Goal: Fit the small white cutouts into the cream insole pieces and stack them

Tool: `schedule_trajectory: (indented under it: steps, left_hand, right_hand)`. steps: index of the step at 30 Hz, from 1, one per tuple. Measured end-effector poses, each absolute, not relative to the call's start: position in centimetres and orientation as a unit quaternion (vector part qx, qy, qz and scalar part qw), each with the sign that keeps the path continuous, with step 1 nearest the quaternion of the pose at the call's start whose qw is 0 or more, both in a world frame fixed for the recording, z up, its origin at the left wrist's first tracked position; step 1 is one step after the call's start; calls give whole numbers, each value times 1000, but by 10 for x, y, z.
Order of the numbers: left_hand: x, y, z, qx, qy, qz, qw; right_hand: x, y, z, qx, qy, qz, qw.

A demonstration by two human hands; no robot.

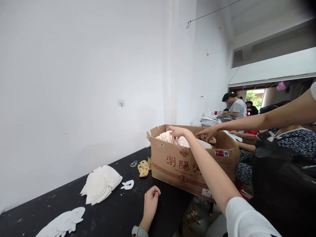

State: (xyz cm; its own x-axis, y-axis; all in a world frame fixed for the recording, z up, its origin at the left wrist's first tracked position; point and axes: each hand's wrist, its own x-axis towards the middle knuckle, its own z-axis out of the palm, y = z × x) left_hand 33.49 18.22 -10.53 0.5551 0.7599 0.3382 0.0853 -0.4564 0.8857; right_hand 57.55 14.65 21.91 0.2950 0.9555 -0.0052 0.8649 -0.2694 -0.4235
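My left hand [151,203], with a wristwatch on its wrist, rests on the black table [116,210] with its fingers loosely curled around nothing. Nearest to it lie a small white cut-out [127,185] and a pile of white pad-shaped cut-outs [101,184]. Another white pile [61,223] sits at the lower left. Beyond stands an open cardboard carton [187,168] with red print, packed with cream pieces [172,138]. My right hand does not show. A co-worker's two hands [176,131] [207,133] reach into the carton.
Beige cut-out scraps [144,168] and a rubber band [133,163] lie by the carton. The co-worker's dark hair [278,177] fills the lower right. Beyond, a person in grey [235,108] works at a far table, and a seated person in a patterned garment [296,141] is at the right.
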Motion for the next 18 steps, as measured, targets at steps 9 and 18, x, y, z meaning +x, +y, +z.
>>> schedule_trajectory:
  steps: [9, 18]
  left_hand:
    - [333, 181, -107, 769, 284, 379, 429]
    - [333, 178, -106, 775, 275, 382, 423]
  right_hand:
    - [577, 66, 230, -780, -591, 32, 204]
    - [478, 13, 160, -601, -714, -98, 346]
